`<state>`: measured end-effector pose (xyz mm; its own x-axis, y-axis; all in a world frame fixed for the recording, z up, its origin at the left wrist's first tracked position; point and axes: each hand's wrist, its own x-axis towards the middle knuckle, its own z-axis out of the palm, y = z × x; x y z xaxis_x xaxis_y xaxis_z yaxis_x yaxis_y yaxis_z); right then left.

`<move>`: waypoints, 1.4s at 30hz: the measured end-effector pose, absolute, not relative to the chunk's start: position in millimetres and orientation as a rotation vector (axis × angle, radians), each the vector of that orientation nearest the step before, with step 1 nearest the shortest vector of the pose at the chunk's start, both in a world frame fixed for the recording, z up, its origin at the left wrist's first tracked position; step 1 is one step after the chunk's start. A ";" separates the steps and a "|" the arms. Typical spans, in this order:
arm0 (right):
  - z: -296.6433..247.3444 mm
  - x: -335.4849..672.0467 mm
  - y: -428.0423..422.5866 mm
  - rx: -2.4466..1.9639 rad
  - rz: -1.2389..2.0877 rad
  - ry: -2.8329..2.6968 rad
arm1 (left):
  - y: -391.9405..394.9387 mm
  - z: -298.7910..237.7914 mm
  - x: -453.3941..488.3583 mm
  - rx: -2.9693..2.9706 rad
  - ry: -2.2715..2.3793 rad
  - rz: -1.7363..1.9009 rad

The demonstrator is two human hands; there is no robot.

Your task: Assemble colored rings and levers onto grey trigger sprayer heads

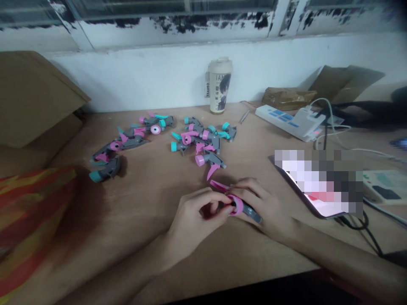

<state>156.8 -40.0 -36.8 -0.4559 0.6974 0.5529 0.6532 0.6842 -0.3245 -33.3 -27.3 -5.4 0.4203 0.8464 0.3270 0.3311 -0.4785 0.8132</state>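
Observation:
Both my hands meet at the front middle of the wooden table (152, 186). My right hand (260, 207) is wrapped round a grey spray-trigger head (251, 212) with a pink collar and a pink lever. My left hand (197, 216) pinches the pink collar (237, 206) end of the same part. Behind them lies a pile of grey trigger heads with pink and teal parts (203, 142), and a second scattered group (130, 140) lies to the left.
A lidded cup (220, 86) stands against the back wall. A white power strip (291, 120) with cables and a phone (318, 186) lie at the right. Cardboard (34, 97) sits at the left, with a red and yellow patterned cloth (28, 220) below it.

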 end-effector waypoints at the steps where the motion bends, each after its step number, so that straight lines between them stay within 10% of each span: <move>1: -36.4 156.3 -40.0 -1.037 0.098 -2.222 | -27.4 -5.0 -33.2 2.017 0.991 0.994; 10: -42.0 151.7 -38.3 -1.125 0.168 -2.252 | -18.0 0.4 -47.8 2.305 0.925 0.922; 25: -18.6 162.3 -44.8 -1.073 0.066 -2.054 | 30.3 18.3 -173.9 2.335 2.614 0.273; 42: -7.6 188.6 25.5 -1.344 -0.541 -2.275 | 10.6 0.2 -151.9 2.490 2.306 0.255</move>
